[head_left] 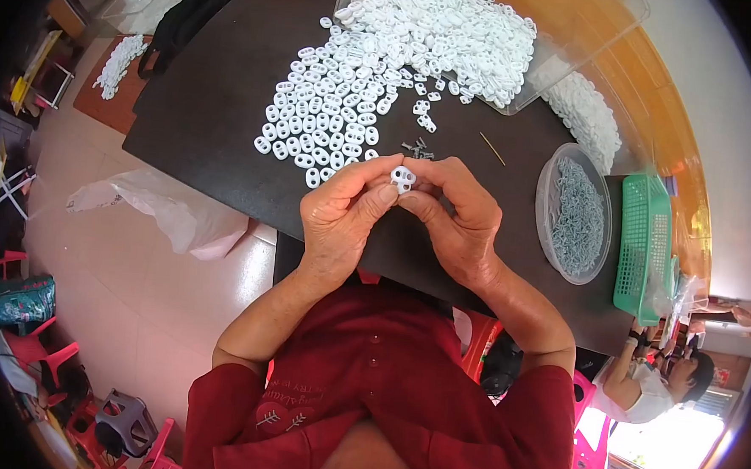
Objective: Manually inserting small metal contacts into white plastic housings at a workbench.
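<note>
Dark table (212, 107): white pieces (316, 106), grey screws (420, 143), round tub (544, 203)

I'd say the held white piece (403, 177) is smooth plastic, the bits (578, 220) in the clear plastic tub (546, 243) metal. The tabletop (220, 124) looks matt, the floor (126, 298) glossy, the bag (177, 216) crinkled plastic film, the shirt (421, 339) matt cloth.

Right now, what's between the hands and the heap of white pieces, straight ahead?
Nearest first: small grey metal parts, then a few loose white pieces, on dark tabletop. Head view shows it.
</note>
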The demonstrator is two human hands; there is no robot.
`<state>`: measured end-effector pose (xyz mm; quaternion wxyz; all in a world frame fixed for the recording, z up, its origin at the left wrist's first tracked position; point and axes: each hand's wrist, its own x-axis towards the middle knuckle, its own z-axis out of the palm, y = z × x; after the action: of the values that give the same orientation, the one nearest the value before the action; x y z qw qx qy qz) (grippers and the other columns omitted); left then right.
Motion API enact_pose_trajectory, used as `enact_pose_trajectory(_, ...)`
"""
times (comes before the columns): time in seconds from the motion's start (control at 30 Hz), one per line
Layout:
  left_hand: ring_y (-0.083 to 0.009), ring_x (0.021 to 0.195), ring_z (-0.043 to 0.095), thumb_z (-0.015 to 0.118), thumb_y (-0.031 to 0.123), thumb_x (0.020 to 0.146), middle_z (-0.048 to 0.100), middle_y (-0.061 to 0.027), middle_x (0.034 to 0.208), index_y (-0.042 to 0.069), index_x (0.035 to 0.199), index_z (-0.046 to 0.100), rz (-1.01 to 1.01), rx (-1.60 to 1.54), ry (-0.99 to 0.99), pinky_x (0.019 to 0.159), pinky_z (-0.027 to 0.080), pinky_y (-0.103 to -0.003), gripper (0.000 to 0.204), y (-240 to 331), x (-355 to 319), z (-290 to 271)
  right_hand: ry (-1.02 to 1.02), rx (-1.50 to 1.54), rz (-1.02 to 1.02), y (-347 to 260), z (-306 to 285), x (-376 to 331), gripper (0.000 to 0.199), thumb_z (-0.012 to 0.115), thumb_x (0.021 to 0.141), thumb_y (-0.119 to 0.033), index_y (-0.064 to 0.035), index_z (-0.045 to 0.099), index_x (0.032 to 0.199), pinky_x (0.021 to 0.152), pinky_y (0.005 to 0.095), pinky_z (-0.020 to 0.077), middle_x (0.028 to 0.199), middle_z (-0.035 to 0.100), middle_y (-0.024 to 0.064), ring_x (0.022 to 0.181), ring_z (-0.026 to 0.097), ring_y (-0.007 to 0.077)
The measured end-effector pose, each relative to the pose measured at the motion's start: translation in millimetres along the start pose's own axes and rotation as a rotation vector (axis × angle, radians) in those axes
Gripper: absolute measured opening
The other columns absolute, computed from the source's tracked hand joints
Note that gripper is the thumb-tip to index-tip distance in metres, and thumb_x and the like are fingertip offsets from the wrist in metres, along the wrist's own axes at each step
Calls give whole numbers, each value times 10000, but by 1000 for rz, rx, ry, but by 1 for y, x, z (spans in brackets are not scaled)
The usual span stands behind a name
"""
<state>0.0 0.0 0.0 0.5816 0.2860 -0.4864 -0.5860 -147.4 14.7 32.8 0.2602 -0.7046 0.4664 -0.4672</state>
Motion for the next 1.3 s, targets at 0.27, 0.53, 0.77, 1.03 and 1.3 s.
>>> enact_pose_trajectory(0.27, -89, 706, 527, 612, 17, 850, 600, -32, 824, -36, 1093, 618, -109, -125, 70, 651, 441, -200, 249, 6, -1, 2, 4, -11, -31, 1, 4, 0, 284, 628, 805, 47, 15, 607, 1087, 658, 218, 429, 847, 557, 37, 730, 521, 93)
enact_pose_trajectory(0.53, -98, 723, 552, 614, 16, 847, 621, -49, 849, -42, 1085, 615, -117, -152, 60, 681, 474, -220, 245, 1, -3, 2, 12, 48, 57, 5, 3, -4, 195, 577, 849, 43, 30, 612, 1041, 704, 216, 455, 861, 585, 53, 787, 565, 99)
enact_pose_trajectory(0.77, -68, 826, 556, 592, 15, 876, 620, -39, 911, -39, 1128, 591, -96, -105, 4, 752, 467, -197, 258, 2, -4, 2, 10, 78, 134, 7, 1, -4, 179, 571, 860, 38, 30, 613, 1034, 710, 212, 458, 883, 592, 62, 805, 569, 99)
enact_pose_trajectory(1.03, -59, 827, 543, 584, 15, 881, 613, -28, 928, -26, 1129, 596, -77, -118, 32, 749, 454, -187, 251, 0, -6, 2, 16, 15, -29, 2, 2, -2, 320, 663, 758, 61, 13, 610, 1070, 628, 226, 445, 877, 577, 59, 723, 528, 105)
enact_pose_trajectory(1.3, -55, 795, 525, 597, 19, 872, 594, -11, 886, -22, 1122, 602, 16, 11, 46, 711, 435, -177, 254, -5, -7, -1, 56, -92, -148, 5, 6, -2, 339, 682, 740, 57, 16, 609, 1068, 594, 219, 446, 880, 580, 74, 697, 535, 116)
